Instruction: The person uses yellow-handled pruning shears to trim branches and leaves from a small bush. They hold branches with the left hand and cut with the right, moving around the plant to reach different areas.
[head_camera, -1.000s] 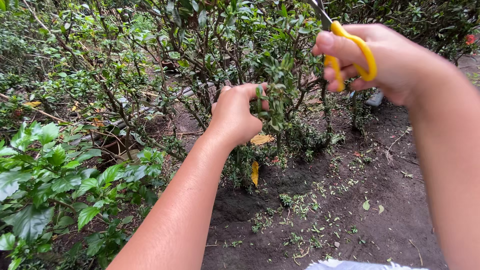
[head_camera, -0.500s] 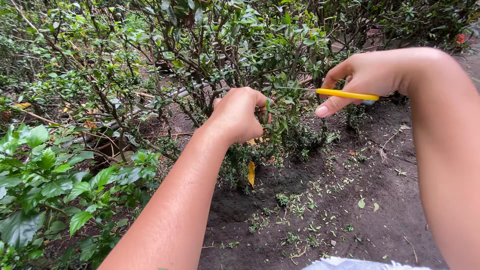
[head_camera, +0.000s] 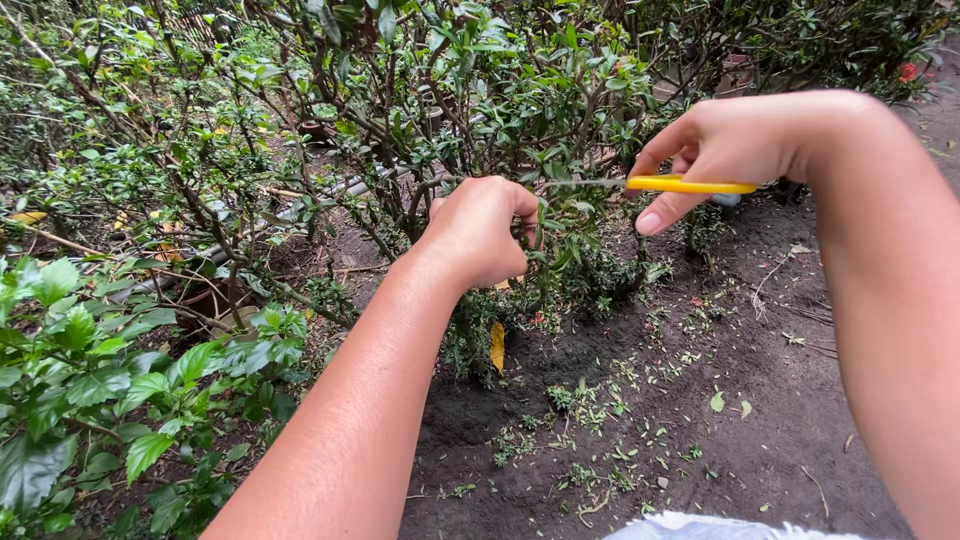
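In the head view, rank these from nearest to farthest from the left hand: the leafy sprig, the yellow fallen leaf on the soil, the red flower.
From the left hand:
1. Leafy sprig, pinched at its fingertips.
2. Yellow fallen leaf, on the soil just below.
3. Red flower, far upper right.

Yellow-handled scissors (head_camera: 668, 184) and leafy twig (head_camera: 553, 225)
Scissors lie flat, edge-on, blades pointing left into twig's upper leaves; twig upright, small green leaves.

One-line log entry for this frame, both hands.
left hand: gripping shrub sprig | right hand: holding yellow scissors, blades level at sprig | ground: leaf clippings
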